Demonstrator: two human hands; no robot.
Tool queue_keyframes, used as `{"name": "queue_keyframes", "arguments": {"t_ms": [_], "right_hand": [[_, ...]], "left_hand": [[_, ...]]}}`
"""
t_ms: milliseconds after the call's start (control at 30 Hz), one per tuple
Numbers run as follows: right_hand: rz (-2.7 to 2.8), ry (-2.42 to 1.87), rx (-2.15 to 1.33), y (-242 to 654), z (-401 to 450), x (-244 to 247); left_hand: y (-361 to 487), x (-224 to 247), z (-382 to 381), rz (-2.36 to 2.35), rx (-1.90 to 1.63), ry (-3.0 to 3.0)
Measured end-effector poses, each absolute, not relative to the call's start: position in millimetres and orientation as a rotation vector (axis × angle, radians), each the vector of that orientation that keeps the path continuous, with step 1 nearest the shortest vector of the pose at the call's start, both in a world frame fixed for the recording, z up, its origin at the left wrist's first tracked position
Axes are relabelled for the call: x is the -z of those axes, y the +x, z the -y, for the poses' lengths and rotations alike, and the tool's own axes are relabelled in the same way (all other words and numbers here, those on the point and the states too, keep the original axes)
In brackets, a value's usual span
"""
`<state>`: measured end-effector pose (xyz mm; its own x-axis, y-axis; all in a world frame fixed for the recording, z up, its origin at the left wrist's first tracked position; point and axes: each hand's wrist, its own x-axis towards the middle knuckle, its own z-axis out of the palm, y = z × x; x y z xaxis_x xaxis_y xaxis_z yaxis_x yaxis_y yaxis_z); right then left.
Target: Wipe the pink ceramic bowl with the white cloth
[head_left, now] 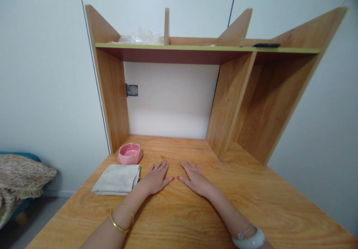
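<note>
Both hands rest palm down on the wooden desk (pixel 179 219), thumbs pointing toward each other with a small gap between them. My left hand (pixel 157 178) lies flat and holds nothing, just right of a folded grey cloth (pixel 117 179). Behind that cloth sits a pink angular bowl (pixel 130 154), with nothing visible inside. My right hand (pixel 195 179) is also flat, its fingers stretched out on the bare wood, holding nothing.
A wooden shelf unit (pixel 179 48) rises from the back of the desk, its uprights on both sides. Clear plastic (pixel 144 37) and a flat black object (pixel 266 45) lie on its upper shelf. A fringed cover (pixel 22 178) is at far left.
</note>
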<state>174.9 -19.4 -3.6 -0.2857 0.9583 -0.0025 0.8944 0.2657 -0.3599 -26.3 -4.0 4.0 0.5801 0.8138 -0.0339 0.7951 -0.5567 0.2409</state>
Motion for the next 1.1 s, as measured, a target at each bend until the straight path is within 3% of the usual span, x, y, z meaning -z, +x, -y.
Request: {"name": "queue_keyframes", "arguments": {"t_ms": [1100], "right_hand": [[2.329, -1.737, -0.432, 174.8, 19.0, 3.6]], "left_hand": [[-25.5, -5.7, 4.8, -1.348, -0.113, 2.562]]}}
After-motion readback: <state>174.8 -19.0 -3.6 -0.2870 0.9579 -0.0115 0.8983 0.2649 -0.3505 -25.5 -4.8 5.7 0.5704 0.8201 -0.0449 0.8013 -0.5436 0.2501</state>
